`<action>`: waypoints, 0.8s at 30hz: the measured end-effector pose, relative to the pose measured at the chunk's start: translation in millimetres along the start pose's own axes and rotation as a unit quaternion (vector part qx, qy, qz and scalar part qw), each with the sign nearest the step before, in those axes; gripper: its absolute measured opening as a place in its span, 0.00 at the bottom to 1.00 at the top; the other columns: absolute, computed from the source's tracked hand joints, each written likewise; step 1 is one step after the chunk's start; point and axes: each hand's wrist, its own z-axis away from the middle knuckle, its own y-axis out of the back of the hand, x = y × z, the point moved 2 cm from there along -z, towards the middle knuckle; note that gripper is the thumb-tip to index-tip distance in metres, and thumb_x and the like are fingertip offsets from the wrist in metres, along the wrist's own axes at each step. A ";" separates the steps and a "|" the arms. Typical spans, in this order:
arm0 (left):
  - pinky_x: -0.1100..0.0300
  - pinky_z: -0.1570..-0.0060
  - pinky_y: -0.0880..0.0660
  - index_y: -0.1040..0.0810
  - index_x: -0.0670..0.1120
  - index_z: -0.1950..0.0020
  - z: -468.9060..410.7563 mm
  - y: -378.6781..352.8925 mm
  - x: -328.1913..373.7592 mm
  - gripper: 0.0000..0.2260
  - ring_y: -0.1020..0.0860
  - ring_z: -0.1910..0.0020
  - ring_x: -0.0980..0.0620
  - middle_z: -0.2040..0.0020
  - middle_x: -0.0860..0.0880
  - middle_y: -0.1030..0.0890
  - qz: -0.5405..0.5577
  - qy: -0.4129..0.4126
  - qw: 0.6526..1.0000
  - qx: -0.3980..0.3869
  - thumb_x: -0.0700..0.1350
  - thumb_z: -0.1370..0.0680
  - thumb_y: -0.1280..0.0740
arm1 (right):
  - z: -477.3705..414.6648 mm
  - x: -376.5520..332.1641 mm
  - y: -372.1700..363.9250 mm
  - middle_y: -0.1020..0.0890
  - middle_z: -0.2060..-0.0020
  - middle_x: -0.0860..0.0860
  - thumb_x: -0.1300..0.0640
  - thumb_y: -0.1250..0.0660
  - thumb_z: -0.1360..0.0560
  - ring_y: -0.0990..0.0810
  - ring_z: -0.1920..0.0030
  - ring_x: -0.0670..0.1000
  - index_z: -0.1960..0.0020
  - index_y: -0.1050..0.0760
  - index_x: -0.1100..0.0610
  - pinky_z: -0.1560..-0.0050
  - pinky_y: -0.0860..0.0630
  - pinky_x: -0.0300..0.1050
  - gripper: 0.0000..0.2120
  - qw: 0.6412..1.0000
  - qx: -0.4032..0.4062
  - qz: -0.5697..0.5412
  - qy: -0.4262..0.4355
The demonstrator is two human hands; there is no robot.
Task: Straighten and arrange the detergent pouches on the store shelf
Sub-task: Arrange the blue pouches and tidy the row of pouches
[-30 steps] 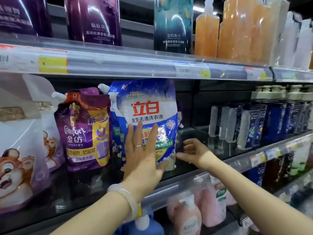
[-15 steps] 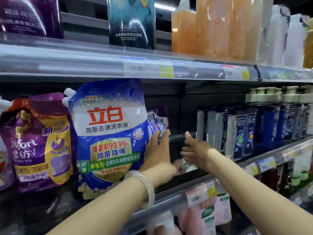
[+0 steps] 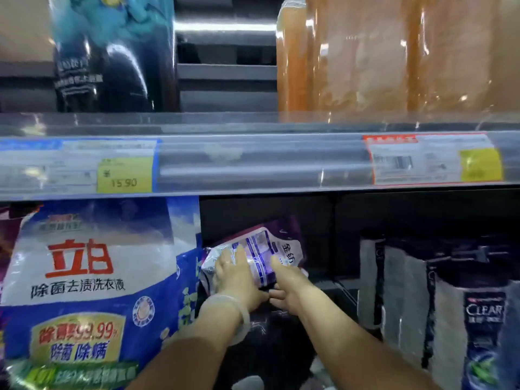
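A purple and white detergent pouch (image 3: pixel 277 244) lies tilted at the back of the shelf, behind the front row. My left hand (image 3: pixel 235 280) holds it with fingers spread over its white face and the thumb under its lower edge. My right hand (image 3: pixel 288 281) grips the same pouch from the right, thumb tucked below. A large blue and white detergent pouch (image 3: pixel 92 277) stands upright at the front left, just beside my left wrist. A sliver of another purple pouch (image 3: pixel 4 243) shows at the far left edge.
The upper shelf's rail (image 3: pixel 253 161) with price tags hangs close above my arms. Dark shampoo bottles (image 3: pixel 461 311) stand in rows at the right. Orange refill bags (image 3: pixel 365 57) and a dark teal pouch (image 3: pixel 112 52) sit on the shelf above.
My view has moved in close and to the right. Both hands left the blue pouch's side, reached deeper into the shelf and took hold of the purple pouch behind it.
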 end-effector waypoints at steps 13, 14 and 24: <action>0.48 0.26 0.54 0.64 0.45 0.24 -54.1 -5.4 -24.2 0.62 0.53 0.24 0.42 0.24 0.42 0.52 -0.214 -0.019 0.977 0.014 0.59 0.40 0.22 | -60.6 22.2 -16.5 0.26 0.41 0.57 0.59 0.21 0.38 0.24 0.50 0.54 0.29 0.45 0.57 0.36 0.31 0.58 0.45 0.991 -0.061 -0.121 -0.012; 0.50 0.26 0.51 0.61 0.44 0.24 -55.1 -4.0 -23.2 0.61 0.48 0.26 0.42 0.25 0.42 0.47 -0.209 -0.011 0.977 0.031 0.60 0.40 0.23 | -61.2 22.3 -17.0 0.25 0.42 0.55 0.60 0.20 0.40 0.24 0.51 0.54 0.30 0.42 0.58 0.37 0.31 0.58 0.46 0.988 -0.071 -0.139 -0.015; 0.53 0.43 0.34 0.32 0.47 0.45 -41.1 1.9 -10.2 0.29 0.29 0.42 0.46 0.43 0.47 0.25 -0.187 -0.011 0.979 0.077 0.63 0.36 0.28 | -39.6 17.5 -14.0 0.15 0.52 0.57 0.56 0.18 0.44 0.15 0.58 0.56 0.40 0.24 0.58 0.63 0.20 0.49 0.34 0.966 -0.093 -0.241 0.004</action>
